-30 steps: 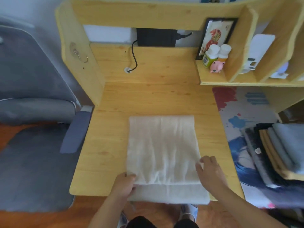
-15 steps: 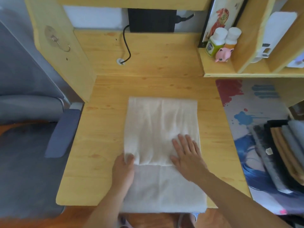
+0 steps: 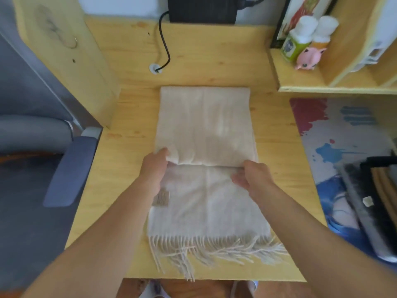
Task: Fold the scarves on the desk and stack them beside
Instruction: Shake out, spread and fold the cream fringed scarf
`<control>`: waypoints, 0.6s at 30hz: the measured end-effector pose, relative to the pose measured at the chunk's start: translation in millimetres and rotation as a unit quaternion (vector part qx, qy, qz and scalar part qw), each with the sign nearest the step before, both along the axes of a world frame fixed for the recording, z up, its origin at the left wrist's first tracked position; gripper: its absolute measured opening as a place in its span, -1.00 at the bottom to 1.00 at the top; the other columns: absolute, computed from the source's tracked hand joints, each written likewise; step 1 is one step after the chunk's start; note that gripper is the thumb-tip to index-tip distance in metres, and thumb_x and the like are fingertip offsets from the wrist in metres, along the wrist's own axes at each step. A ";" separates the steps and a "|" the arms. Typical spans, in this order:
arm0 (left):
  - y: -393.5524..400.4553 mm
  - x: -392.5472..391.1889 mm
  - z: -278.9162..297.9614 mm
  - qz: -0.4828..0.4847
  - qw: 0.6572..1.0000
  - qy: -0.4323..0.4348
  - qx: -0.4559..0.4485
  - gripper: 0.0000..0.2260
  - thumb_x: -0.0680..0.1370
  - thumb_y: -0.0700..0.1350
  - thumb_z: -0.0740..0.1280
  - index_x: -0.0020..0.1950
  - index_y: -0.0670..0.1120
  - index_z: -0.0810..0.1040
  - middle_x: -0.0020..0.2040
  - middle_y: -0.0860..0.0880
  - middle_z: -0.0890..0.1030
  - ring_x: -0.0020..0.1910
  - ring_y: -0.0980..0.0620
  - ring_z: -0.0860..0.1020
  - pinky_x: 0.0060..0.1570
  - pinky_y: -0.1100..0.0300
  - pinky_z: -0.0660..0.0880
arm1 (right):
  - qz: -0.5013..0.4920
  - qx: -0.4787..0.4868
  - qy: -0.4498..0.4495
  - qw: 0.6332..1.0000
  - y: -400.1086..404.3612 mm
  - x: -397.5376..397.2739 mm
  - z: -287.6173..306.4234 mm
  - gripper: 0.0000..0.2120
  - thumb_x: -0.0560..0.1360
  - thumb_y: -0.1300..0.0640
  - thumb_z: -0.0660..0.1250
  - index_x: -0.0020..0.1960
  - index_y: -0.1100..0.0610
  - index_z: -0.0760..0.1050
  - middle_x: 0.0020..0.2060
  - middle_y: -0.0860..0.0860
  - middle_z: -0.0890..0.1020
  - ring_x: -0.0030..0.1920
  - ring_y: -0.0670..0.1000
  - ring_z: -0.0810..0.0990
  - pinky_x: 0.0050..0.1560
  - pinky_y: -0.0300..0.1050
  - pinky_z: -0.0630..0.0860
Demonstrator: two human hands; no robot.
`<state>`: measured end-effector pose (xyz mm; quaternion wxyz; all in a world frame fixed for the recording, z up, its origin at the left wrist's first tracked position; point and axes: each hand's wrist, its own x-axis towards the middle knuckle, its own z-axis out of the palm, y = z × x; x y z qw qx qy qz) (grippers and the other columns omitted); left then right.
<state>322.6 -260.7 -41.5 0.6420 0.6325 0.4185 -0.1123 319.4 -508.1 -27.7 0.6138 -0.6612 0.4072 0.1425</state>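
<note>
Soft daylight, slight blur, wide-angle warp

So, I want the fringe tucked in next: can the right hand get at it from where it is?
Probably yes: the right hand grips the scarf fold, and bare cloth lies between it and the fringe.

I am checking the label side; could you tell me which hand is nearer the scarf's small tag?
Left. The left hand sits just above the tag; the right hand is across the scarf.

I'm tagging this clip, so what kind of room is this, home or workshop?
Most likely a home study or bedroom: a wooden desk with built-in shelves, a framed picture, a pink toy figure, and a padded chair alongside.
</note>
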 end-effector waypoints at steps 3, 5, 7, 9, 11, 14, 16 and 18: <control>1.6 0.1 -5.9 0.037 0.999 0.005 -0.002 -0.78 0.62 0.01 0.33 0.15 -0.11 0.56 -0.07 -0.05 0.60 -0.09 -0.02 0.57 0.22 0.03 0.51 | -0.154 0.159 0.028 0.975 -8.0 25.2 -7.1 -0.89 0.58 0.21 0.31 0.09 0.19 0.51 -0.02 0.21 0.64 -0.14 0.15 0.67 -0.33 -0.05 0.67; -0.2 0.6 -5.6 0.041 0.999 0.002 0.014 -0.82 0.62 -0.07 0.34 0.14 -0.14 0.59 -0.09 -0.05 0.60 -0.12 -0.02 0.57 0.19 0.03 0.53 | -0.184 0.175 0.032 0.967 -8.1 40.1 -14.9 -0.83 0.54 0.12 0.42 0.11 0.14 0.55 0.03 0.15 0.65 -0.15 0.11 0.67 -0.46 -0.15 0.60; -2.1 2.1 -2.1 0.027 0.999 0.005 0.027 -0.76 0.61 -0.10 0.33 0.21 -0.18 0.59 -0.07 -0.08 0.61 -0.13 -0.04 0.56 0.10 0.07 0.54 | -0.159 0.164 0.057 0.972 -6.7 46.7 -15.8 -0.74 0.50 0.11 0.47 0.17 0.09 0.58 0.04 0.07 0.65 -0.23 0.01 0.59 -0.51 -0.25 0.49; -3.5 5.0 12.0 0.019 0.999 0.003 0.033 -0.78 0.61 -0.12 0.33 0.21 -0.19 0.59 0.00 -0.12 0.63 -0.12 -0.05 0.57 -0.04 0.13 0.51 | -0.105 0.150 0.064 0.981 -6.4 47.2 -0.5 -0.78 0.54 0.13 0.44 0.17 0.07 0.55 -0.03 0.04 0.60 -0.28 -0.02 0.53 -0.46 -0.22 0.46; -5.3 7.4 37.8 0.059 0.998 -0.024 -0.010 -0.87 0.63 -0.19 0.32 0.12 -0.18 0.60 0.07 -0.14 0.64 -0.05 -0.06 0.62 -0.01 0.10 0.61 | -0.079 0.150 0.010 0.986 -7.8 46.3 29.5 -0.87 0.60 0.15 0.36 0.14 0.08 0.49 -0.06 0.06 0.57 -0.21 0.00 0.55 -0.30 -0.10 0.53; -9.0 -9.8 88.5 0.121 0.979 -0.077 -0.145 -0.96 0.66 -0.24 0.27 0.05 -0.15 0.51 0.06 -0.18 0.62 -0.01 -0.13 0.66 0.03 0.01 0.66 | -0.060 0.170 -0.090 0.980 -18.5 30.6 84.7 -0.98 0.64 0.21 0.28 0.04 0.16 0.47 -0.03 0.12 0.61 -0.07 0.09 0.64 -0.04 0.03 0.64; -10.2 -37.4 114.2 0.120 0.972 -0.083 -0.181 -0.95 0.67 -0.24 0.25 0.10 -0.17 0.49 0.05 -0.22 0.62 0.00 -0.17 0.67 0.05 -0.02 0.65 | -0.039 0.193 -0.106 0.975 -27.6 7.5 112.6 -0.93 0.64 0.20 0.27 0.10 0.17 0.49 0.03 0.14 0.64 0.03 0.13 0.67 0.04 0.06 0.66; -11.0 -70.6 127.5 0.118 0.974 -0.069 -0.178 -0.88 0.67 -0.23 0.26 0.20 -0.19 0.47 0.05 -0.22 0.62 0.03 -0.20 0.66 0.11 -0.07 0.63 | -0.014 0.190 -0.098 0.977 -35.4 -22.0 123.9 -0.88 0.64 0.19 0.28 0.15 0.18 0.51 0.09 0.14 0.66 0.09 0.14 0.67 0.06 0.06 0.66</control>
